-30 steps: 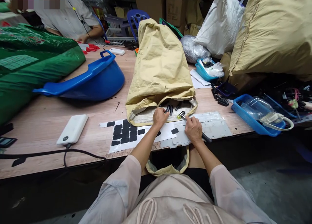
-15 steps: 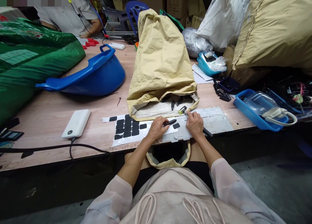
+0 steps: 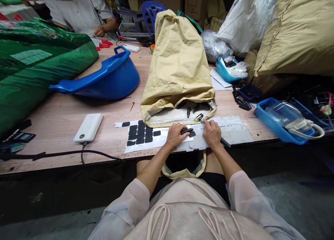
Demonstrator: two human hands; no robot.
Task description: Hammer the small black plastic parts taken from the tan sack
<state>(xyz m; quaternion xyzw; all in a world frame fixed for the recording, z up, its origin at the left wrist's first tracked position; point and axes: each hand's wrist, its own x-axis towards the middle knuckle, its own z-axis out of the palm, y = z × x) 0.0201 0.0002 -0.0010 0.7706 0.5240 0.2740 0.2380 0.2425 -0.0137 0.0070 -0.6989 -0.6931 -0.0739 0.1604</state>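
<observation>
My left hand [image 3: 176, 135] is closed on a small black pen-shaped part [image 3: 187, 131], held just above a white sheet [image 3: 161, 140] carrying several black square pads [image 3: 141, 135]. My right hand [image 3: 212, 133] grips a slim tool with a black handle [image 3: 224, 142] and a metal tip [image 3: 199, 117], which points toward the open mouth of a tan paper sack [image 3: 180, 66]. More black parts [image 3: 188, 112] lie loose in the sack's mouth. A grey flat sheet [image 3: 232, 130] lies under my right hand.
A blue basin [image 3: 109, 78] and a green sack [image 3: 33, 69] lie at left, with a white power bank [image 3: 88, 127] and black cable [image 3: 60, 153]. Blue trays [image 3: 283, 123] sit at right. A tan bag [image 3: 184, 170] rests on my lap. Another person [image 3: 86, 14] works across the table.
My left hand drew back from the sack's mouth with a black part and now holds it over the white sheet. My right hand kept its tool in place.
</observation>
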